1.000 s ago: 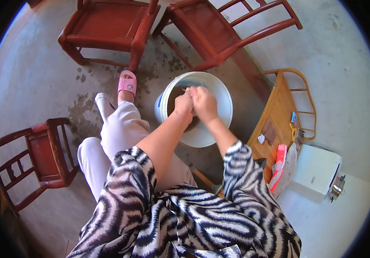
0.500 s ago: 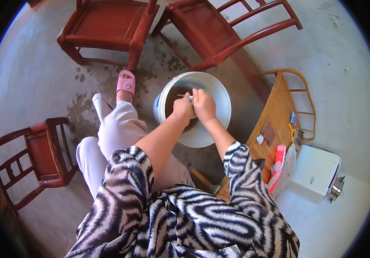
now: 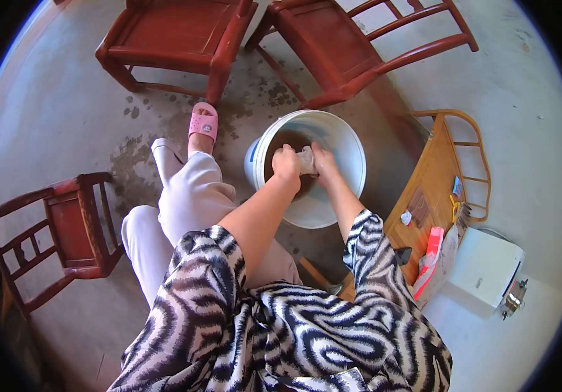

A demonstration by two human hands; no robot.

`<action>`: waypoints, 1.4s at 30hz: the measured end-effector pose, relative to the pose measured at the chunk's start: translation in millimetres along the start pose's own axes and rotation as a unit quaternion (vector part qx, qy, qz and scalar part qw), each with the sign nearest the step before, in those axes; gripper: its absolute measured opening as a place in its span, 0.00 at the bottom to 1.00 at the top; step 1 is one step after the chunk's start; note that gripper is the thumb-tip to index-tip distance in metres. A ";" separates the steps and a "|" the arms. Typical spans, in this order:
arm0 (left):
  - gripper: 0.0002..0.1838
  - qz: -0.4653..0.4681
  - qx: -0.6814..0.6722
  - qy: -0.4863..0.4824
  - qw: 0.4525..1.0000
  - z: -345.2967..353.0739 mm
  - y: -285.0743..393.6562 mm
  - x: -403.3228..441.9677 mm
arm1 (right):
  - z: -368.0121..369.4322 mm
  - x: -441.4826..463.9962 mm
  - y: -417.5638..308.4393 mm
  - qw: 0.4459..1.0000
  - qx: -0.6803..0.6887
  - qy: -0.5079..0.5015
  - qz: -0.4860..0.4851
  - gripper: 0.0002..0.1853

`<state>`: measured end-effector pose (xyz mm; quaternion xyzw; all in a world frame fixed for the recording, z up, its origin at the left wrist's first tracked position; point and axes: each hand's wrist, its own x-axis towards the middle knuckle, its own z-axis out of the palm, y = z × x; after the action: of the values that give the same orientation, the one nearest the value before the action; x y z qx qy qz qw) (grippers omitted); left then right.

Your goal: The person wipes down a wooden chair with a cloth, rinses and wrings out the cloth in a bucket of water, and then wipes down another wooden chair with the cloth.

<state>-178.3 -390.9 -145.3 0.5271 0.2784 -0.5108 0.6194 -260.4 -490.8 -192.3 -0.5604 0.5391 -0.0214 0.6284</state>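
Both of my hands are over the opening of a large white bucket [image 3: 345,153], which has murky brown water [image 3: 289,140] inside. A small pale, wet cloth-like piece [image 3: 306,161] stretches between them. My left hand [image 3: 286,162] has its fingers closed on the piece's left side. On the right side, my right hand [image 3: 324,162] grips the same piece, its fingers partly hidden behind it.
Two red wooden chairs [image 3: 176,29] [image 3: 323,49] stand beyond the bucket, and another chair [image 3: 75,225] is at left. A wooden bench [image 3: 418,196] with small items and a white box [image 3: 487,268] are at right. A pink slipper [image 3: 204,123] is near the bucket.
My hands have moved apart, and the pale piece between them now shows more. The whole view has shifted slightly, with the bucket farther right in the picture.
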 end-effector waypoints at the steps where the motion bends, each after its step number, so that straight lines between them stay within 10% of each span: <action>1: 0.20 0.035 0.029 0.065 0.997 3.4 -5.2 6.0 | -1.1 7.8 6.2 0.998 -0.018 0.047 0.044 0.23; 4: 0.20 0.050 0.060 0.128 0.989 3.7 5.2 -7.4 | -1.3 33.0 33.5 0.989 -0.037 0.110 0.096 0.22; 7: 0.21 0.032 0.085 0.127 0.988 6.6 10.4 -10.8 | -12.1 130.5 168.2 0.940 -0.252 0.225 -0.058 0.20; 18: 0.20 -0.007 0.071 0.092 0.993 6.6 -17.2 16.9 | 20.5 86.3 130.3 0.879 -0.401 0.229 -0.120 0.17; 19: 0.21 -0.008 0.084 0.122 0.989 7.1 -15.2 13.9 | 9.2 75.4 103.7 0.975 -0.196 0.089 -0.048 0.15; 21: 0.23 -0.024 0.122 0.184 0.975 5.4 -6.6 8.4 | -3.4 40.2 44.2 0.989 0.101 -0.093 0.055 0.13; 30: 0.26 -0.081 -0.021 -0.071 0.994 0.8 2.3 9.5 | -1.9 -73.4 -70.5 0.969 0.198 -0.128 -0.075 0.11; 34: 0.17 -0.009 -0.148 -0.025 0.989 9.3 -3.7 5.7 | 16.1 -98.4 -70.2 0.972 -0.015 -0.146 -0.185 0.05; 37: 0.20 -0.021 -0.184 -0.164 0.969 2.4 -22.8 37.7 | 34.4 -106.9 -76.8 0.816 -0.363 0.014 -0.449 0.10; 42: 0.19 0.010 -0.002 -0.061 0.998 8.3 -7.0 7.3 | 19.5 -57.1 -60.2 0.855 -0.408 0.090 -0.305 0.17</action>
<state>-184.0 -400.6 -152.0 0.4964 0.2355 -0.5358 0.6411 -235.8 -463.8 -115.3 -0.8987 0.3556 -0.0408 0.2535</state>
